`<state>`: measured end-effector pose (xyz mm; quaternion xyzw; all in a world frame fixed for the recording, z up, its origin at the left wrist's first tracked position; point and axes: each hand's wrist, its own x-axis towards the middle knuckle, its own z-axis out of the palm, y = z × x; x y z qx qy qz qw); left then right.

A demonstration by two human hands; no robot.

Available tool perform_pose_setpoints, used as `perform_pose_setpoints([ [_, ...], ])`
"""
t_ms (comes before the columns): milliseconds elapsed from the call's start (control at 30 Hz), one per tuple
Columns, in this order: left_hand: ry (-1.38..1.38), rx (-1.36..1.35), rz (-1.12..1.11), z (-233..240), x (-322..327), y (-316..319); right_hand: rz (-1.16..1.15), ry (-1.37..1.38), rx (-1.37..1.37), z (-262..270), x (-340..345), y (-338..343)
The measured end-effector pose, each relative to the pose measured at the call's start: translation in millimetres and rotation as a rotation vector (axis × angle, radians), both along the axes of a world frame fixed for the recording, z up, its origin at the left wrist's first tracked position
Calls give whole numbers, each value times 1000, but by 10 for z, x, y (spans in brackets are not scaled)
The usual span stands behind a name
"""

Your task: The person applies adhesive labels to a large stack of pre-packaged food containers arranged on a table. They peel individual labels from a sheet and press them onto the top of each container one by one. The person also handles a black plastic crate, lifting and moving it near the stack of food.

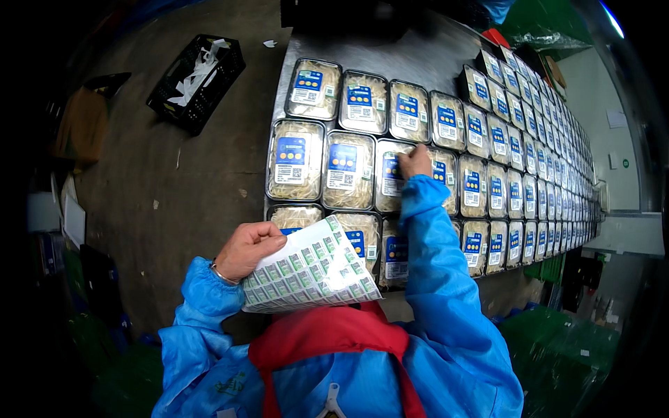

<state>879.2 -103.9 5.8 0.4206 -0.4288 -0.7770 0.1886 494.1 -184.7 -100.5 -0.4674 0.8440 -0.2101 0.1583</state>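
Note:
My left hand (250,251) grips the upper left edge of a sheet of small green-and-grey code stickers (308,274), thumb on top. The sheet is tilted over the nearest row of packs, and part of its backing is bare white. My right hand (416,163) reaches forward to a clear-lidded tray of bean sprouts (389,193) in the second row from the far side. Its bent fingers are at the right side of that tray's lid, by the blue-and-white label. Whether a sticker is between them is hidden.
Rows of similar sprout trays (474,185) cover much of the metal table (418,57) and run off to the right, some stacked. A black plastic crate (196,83) with white scraps stands on the floor at left. A cardboard box (83,125) lies beyond it.

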Motion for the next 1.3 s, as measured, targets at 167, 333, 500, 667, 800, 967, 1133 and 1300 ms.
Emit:
perform_pose_setpoints([
  [167, -6, -37, 22, -83, 122, 7, -175, -1156, -110, 280, 267, -160],
  [333, 45, 33, 39, -13, 180, 21, 75, -1102, -82, 161, 867, -560],
  [500, 42, 25, 80, -61, 315, 70, 265, -739, -72, -90, 986, -729],
  [667, 22, 31, 94, -44, 330, 80, 425, -217, -112, -213, 1134, -720],
  [800, 9, 7, 92, -45, 337, 84, 439, 24, -234, -170, 1167, -506],
  [967, -19, -61, 92, -47, 355, 61, 231, -170, -272, -136, 698, -377],
  [1133, 2, -91, 56, -61, 287, -32, 309, -234, -299, 63, 722, -201],
  [1300, -16, -145, -10, 6, 234, -67, 409, -134, -220, 78, 1008, -235],
])
